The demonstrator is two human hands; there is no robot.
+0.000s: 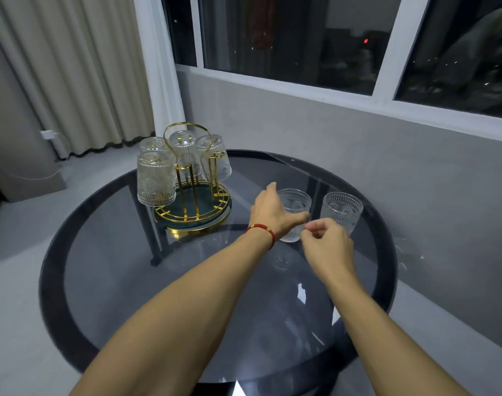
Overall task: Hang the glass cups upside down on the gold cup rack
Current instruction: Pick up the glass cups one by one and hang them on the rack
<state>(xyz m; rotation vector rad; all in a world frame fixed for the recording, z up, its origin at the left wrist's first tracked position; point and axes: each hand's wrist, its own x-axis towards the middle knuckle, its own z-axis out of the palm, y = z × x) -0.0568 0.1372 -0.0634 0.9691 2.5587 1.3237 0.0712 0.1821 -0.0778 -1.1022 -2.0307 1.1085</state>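
Note:
The gold cup rack [192, 215] stands on the left part of the round glass table [101, 252], with several clear patterned glass cups hung upside down on its posts; the nearest one [156, 178] hangs at the front left. Two upright glass cups stand to the right of the rack: a near cup [296, 204] and a far-right cup [341, 210]. My left hand [268, 212], with a red bracelet at the wrist, wraps around the near cup's left side. My right hand [327, 241] hovers at that cup's lower right, fingers curled, holding nothing I can see.
A grey wall with a window sill runs close behind the table on the right. Curtains [81, 67] hang at the back left. The table's dark rim [52, 281] curves around the front and left, with grey floor beyond.

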